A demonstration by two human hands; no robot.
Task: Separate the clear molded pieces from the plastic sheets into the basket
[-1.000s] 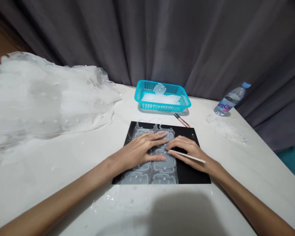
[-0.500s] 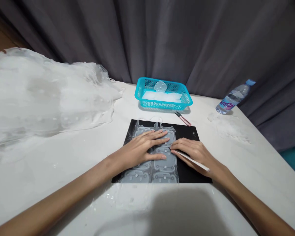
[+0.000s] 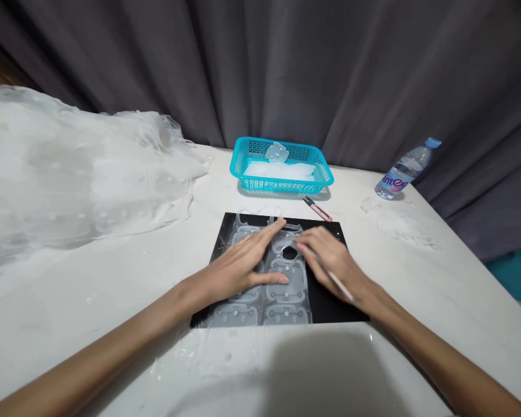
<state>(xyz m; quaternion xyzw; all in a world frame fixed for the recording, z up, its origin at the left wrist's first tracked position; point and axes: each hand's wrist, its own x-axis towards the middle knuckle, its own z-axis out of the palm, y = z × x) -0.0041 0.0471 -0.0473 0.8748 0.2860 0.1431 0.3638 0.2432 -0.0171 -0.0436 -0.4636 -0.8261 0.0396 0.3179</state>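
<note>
A translucent sheet of rounded-square moulded pieces [image 3: 286,282] lies on a black mat [image 3: 336,307]. My left hand [image 3: 243,263] rests on the sheet with thumb and fingers stretched out, pressing it down. At the sheet's upper right, my right hand [image 3: 330,258] is closed around a slim white pen-shaped tool [image 3: 341,286], whose exact kind I cannot make out. Its fingertips are at the edge of one piece, where the film looks raised and creased. Beside them, a dark opening [image 3: 290,253] shows the black mat.
Behind the mat stands a turquoise basket [image 3: 282,185] holding translucent pieces. Pink-handled thread snips [image 3: 318,209] lie before it. A large heap of translucent sheets [image 3: 78,174] fills the left. To the right are a water bottle [image 3: 406,171] and clear scraps [image 3: 399,223].
My right hand has moved up and left over the sheet, and a dark opening now shows beside its fingers. My left fingers have drawn together and shifted slightly left.
</note>
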